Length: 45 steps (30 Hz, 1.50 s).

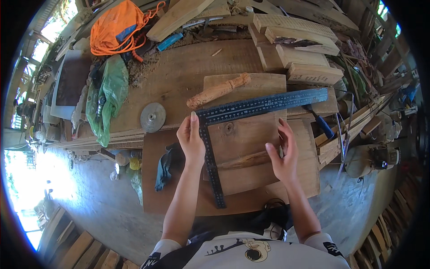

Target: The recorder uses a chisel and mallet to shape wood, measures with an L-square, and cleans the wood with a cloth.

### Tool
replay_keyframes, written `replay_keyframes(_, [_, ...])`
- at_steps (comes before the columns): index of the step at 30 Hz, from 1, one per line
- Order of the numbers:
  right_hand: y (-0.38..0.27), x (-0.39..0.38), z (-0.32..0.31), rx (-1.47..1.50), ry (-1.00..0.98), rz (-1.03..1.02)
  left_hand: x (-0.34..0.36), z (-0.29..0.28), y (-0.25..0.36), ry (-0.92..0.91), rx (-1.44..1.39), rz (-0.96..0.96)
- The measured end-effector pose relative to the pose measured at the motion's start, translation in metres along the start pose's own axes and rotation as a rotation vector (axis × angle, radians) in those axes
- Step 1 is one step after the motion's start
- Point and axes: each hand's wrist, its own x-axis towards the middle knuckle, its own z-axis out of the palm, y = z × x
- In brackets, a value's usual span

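Observation:
A dark blue carpenter's square (264, 103) lies over a brown wooden board (244, 143). Its long blade slants up to the right and its short one points down toward me. My left hand (191, 141) grips the square at the corner, thumb on top and the other fingers hidden beneath. By the board's right edge, below the long blade, my right hand (287, 154) is open with thumb and fingers apart; whether its fingertips touch the board I cannot tell. Just beyond the square rests a rough, reddish-brown wooden stick (219, 91).
Left of the board are a round metal disc (153, 117) and a dark cloth (164, 168). A blue-handled tool (324, 127) lies on the right. Stacked timber blocks (302, 51) stand at the back right. An orange bag with cord (116, 29) and a green plastic bag (109, 96) sit far left.

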Motion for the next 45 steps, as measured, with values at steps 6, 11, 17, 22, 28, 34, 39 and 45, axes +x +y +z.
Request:
replay_keyframes(6, [0.015, 0.018, -0.001, 0.338, 0.097, 0.176, 0.0, 0.0, -0.003, -0.009, 0.0, -0.021])
replay_keyframes(11, [0.018, 0.036, 0.0, 0.429, 0.117, 0.29, -0.001, -0.001, -0.003, -0.031, 0.009, 0.016])
replay_keyframes(17, [0.017, 0.034, 0.001, 0.781, 0.157, 0.325, -0.001, 0.0, -0.007, -0.002, -0.014, 0.004])
replay_keyframes(22, [0.018, 0.034, 0.001, 0.572, 0.128, 0.243, -0.001, -0.001, -0.008, -0.015, -0.008, 0.012])
replay_keyframes(28, [0.017, 0.034, 0.002, 0.457, 0.131, 0.188, -0.001, -0.001, -0.004, -0.027, 0.021, 0.021])
replay_keyframes(34, [0.016, 0.035, 0.003, 0.399, 0.13, 0.182, -0.001, -0.001, -0.004, -0.021, 0.048, 0.036])
replay_keyframes(39, [0.016, 0.033, 0.005, 0.293, 0.137, 0.164, -0.001, -0.003, -0.006, -0.029, 0.02, 0.019])
replay_keyframes(45, [0.012, 0.03, 0.005, 0.215, 0.125, 0.123, -0.003, -0.003, -0.007, -0.032, 0.025, 0.065])
